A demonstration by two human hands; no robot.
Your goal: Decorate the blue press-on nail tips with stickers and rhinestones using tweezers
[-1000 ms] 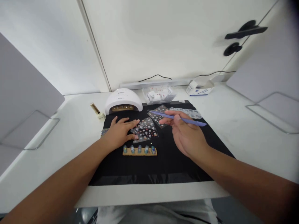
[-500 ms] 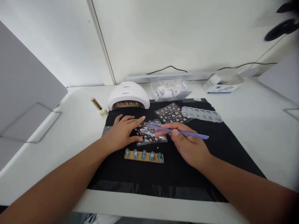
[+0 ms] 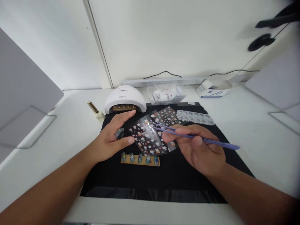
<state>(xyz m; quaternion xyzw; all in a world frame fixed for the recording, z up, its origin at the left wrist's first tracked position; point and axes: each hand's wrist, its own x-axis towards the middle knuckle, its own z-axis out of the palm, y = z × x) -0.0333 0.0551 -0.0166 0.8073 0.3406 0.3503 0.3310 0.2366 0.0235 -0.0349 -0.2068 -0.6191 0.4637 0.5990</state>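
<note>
Sticker sheet [image 3: 143, 140] with small white and red figures is lying over the black mat [image 3: 140, 181], between my two hands, its right side meeting other patterned sheets [image 3: 168, 115]. My left hand [image 3: 111, 137] is opening wide at the sheet's left side, the thumb and forefinger spreading apart with nothing pinched between them; I can't quite tell whether the thumb is touching the edge. My right hand [image 3: 199, 151] is pinching the purple tweezers [image 3: 228, 145] between thumb and fingers, and their thin tips are pointing left over the sheet, standing slightly apart. Whether they are touching its film is too fine for me to see. Nearer me, five decorated nail tips [image 3: 140, 157] are sitting in a row on a tan strip [image 3: 136, 163]. Behind my left hand, a white nail lamp [image 3: 125, 95] is standing at the mat's far edge, with a gold-capped polish bottle [image 3: 96, 110] lying to its left. Right of the lamp, a clear plastic tub [image 3: 165, 95] is holding white packets, and a clear compartment case [image 3: 194, 117] is resting on the mat beyond my right hand. Farther right, an open white box [image 3: 213, 91] is lying on the white table [image 3: 75, 118].
</note>
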